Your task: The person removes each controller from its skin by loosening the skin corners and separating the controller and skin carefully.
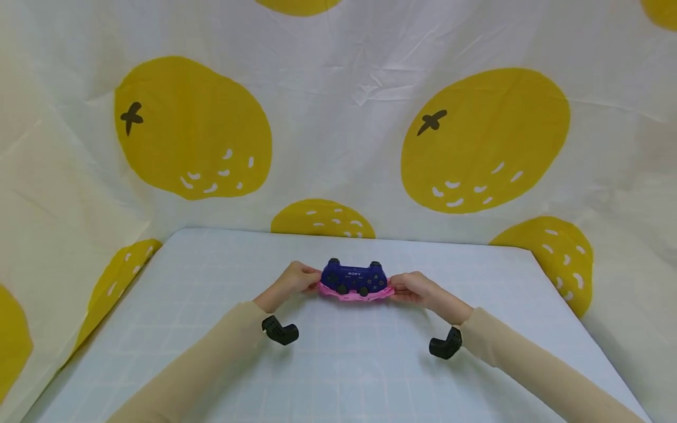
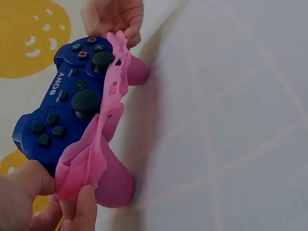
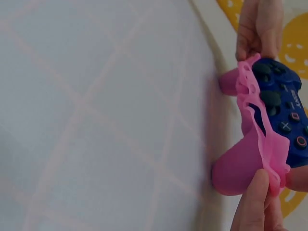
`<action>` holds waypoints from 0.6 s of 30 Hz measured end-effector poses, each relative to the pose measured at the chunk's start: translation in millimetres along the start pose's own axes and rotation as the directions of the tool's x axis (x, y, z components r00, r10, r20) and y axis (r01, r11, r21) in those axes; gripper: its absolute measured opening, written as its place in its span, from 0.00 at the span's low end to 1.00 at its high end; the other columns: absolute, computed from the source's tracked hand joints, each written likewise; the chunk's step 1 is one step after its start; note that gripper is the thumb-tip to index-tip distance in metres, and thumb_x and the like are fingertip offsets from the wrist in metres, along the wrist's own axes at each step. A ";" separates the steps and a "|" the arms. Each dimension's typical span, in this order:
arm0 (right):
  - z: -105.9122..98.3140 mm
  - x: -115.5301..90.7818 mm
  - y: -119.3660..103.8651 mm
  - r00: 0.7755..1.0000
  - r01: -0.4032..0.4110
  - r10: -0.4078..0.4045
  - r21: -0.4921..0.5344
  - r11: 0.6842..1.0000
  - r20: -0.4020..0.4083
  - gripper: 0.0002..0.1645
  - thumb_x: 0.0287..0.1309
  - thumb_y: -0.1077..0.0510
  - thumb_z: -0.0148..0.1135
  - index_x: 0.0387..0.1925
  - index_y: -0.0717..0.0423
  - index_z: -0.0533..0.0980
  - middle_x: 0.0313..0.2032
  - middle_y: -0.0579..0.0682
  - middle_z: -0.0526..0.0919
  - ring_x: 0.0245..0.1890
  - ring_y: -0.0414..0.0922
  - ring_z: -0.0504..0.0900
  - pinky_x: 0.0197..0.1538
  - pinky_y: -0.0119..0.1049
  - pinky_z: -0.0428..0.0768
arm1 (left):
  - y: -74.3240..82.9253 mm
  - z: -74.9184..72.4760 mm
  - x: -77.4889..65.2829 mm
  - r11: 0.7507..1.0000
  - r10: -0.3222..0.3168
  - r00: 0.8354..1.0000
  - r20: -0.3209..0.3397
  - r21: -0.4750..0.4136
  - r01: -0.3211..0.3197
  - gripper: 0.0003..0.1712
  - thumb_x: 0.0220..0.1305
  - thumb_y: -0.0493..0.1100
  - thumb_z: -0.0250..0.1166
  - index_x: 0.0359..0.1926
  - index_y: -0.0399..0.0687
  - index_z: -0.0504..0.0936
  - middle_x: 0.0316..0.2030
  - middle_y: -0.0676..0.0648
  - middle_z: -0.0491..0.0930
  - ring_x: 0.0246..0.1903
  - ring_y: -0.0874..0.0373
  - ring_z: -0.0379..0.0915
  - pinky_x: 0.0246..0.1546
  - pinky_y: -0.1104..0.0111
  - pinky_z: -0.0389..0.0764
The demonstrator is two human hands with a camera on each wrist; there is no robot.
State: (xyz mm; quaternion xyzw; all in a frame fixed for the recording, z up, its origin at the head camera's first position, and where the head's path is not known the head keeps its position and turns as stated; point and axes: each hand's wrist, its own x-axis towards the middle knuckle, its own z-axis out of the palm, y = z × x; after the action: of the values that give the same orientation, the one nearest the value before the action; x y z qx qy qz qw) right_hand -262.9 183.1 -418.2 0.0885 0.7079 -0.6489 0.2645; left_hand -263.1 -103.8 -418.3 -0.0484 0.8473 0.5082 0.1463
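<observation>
A dark blue game controller (image 1: 353, 278) marked SONY is partly inside a pink silicone cover (image 1: 354, 296). Its top face with buttons and two thumbsticks is bare, while the cover wraps the grips and bunches along the near edge. My left hand (image 1: 300, 278) pinches the cover at the left end, and the left wrist view shows its folds between thumb and fingers. At the other end my right hand (image 1: 415, 288) pinches the cover's edge; in the right wrist view the fingertips (image 3: 260, 185) press on the pink material.
The table (image 1: 349, 364) carries a pale cloth with a faint grid. Behind it hangs a white curtain (image 1: 338, 117) with large yellow fruit prints, close beyond the table's far edge. A black wrist camera (image 1: 280, 330) sits on the left wrist, another (image 1: 446, 343) on the right.
</observation>
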 end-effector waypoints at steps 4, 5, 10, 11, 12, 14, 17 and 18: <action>2.3 -1.1 -1.1 0.999 0.017 -0.020 -0.087 0.996 -0.035 0.19 0.57 0.65 0.56 0.48 0.75 0.73 0.22 0.46 0.82 0.21 0.36 0.81 0.30 0.25 0.81 | -1.2 2.6 1.4 1.000 -0.012 1.000 0.001 -0.003 0.012 0.16 0.63 0.37 0.61 0.49 0.32 0.81 0.33 0.44 0.83 0.24 0.65 0.75 0.32 0.73 0.83; 2.8 -1.7 -1.8 0.999 0.019 -0.023 -0.100 0.995 -0.042 0.18 0.57 0.65 0.56 0.47 0.74 0.73 0.22 0.46 0.82 0.21 0.35 0.80 0.30 0.25 0.81 | -2.6 3.0 1.8 1.000 -0.009 1.000 -0.003 -0.009 0.009 0.16 0.63 0.37 0.61 0.49 0.32 0.81 0.33 0.44 0.83 0.24 0.66 0.75 0.33 0.73 0.83; 4.0 -3.9 -6.0 0.997 -0.021 0.013 -0.117 0.993 -0.070 0.21 0.55 0.64 0.58 0.50 0.73 0.73 0.24 0.46 0.81 0.21 0.36 0.80 0.31 0.26 0.82 | -9.8 2.0 3.8 0.996 -0.026 1.000 -0.001 -0.083 0.026 0.18 0.64 0.39 0.61 0.52 0.33 0.81 0.43 0.39 0.84 0.29 0.64 0.78 0.38 0.69 0.84; 4.4 -4.0 -6.7 0.997 -0.034 0.025 -0.116 0.993 -0.074 0.22 0.55 0.64 0.58 0.50 0.73 0.72 0.24 0.47 0.81 0.22 0.36 0.80 0.32 0.27 0.82 | -11.1 1.1 3.8 0.994 -0.037 0.999 0.008 -0.099 0.037 0.18 0.64 0.40 0.61 0.52 0.33 0.81 0.44 0.38 0.84 0.30 0.63 0.79 0.39 0.69 0.84; 4.5 -4.0 -7.2 0.996 -0.044 0.035 -0.118 0.992 -0.076 0.22 0.55 0.63 0.58 0.51 0.72 0.72 0.25 0.47 0.81 0.23 0.37 0.80 0.33 0.27 0.82 | -11.5 0.3 3.4 0.992 -0.060 0.998 0.016 -0.106 0.061 0.19 0.64 0.41 0.61 0.52 0.33 0.81 0.44 0.39 0.84 0.30 0.63 0.80 0.39 0.69 0.83; 4.4 -3.5 -7.7 0.996 -0.061 0.053 -0.117 0.991 -0.075 0.22 0.55 0.63 0.58 0.51 0.70 0.72 0.28 0.48 0.80 0.25 0.37 0.80 0.34 0.28 0.83 | -11.9 -0.2 2.7 0.986 -0.109 0.993 0.040 -0.123 0.114 0.20 0.65 0.43 0.60 0.51 0.31 0.80 0.40 0.40 0.83 0.28 0.62 0.80 0.36 0.71 0.83; 3.5 -2.7 -8.0 0.997 -0.070 0.065 -0.106 0.992 -0.049 0.19 0.55 0.62 0.56 0.49 0.68 0.72 0.31 0.49 0.79 0.29 0.39 0.80 0.38 0.29 0.83 | -13.4 1.8 2.7 0.975 -0.170 0.984 0.057 -0.135 0.176 0.21 0.66 0.47 0.58 0.48 0.31 0.79 0.30 0.46 0.80 0.21 0.64 0.78 0.29 0.74 0.82; 2.7 -2.2 -7.7 0.997 -0.072 0.069 -0.097 0.993 -0.034 0.19 0.56 0.62 0.55 0.48 0.67 0.71 0.33 0.50 0.79 0.30 0.39 0.80 0.39 0.29 0.83 | -13.7 3.0 2.9 0.970 -0.189 0.980 0.058 -0.143 0.196 0.21 0.66 0.48 0.58 0.48 0.32 0.78 0.28 0.47 0.78 0.20 0.64 0.76 0.27 0.75 0.81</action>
State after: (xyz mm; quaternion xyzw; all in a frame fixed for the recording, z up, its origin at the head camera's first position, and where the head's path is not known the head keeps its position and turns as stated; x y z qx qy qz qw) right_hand -264.0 179.9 -410.4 0.1101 0.7394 -0.6020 0.2806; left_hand -262.1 -107.5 -432.1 -0.1299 0.7952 0.5541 0.2095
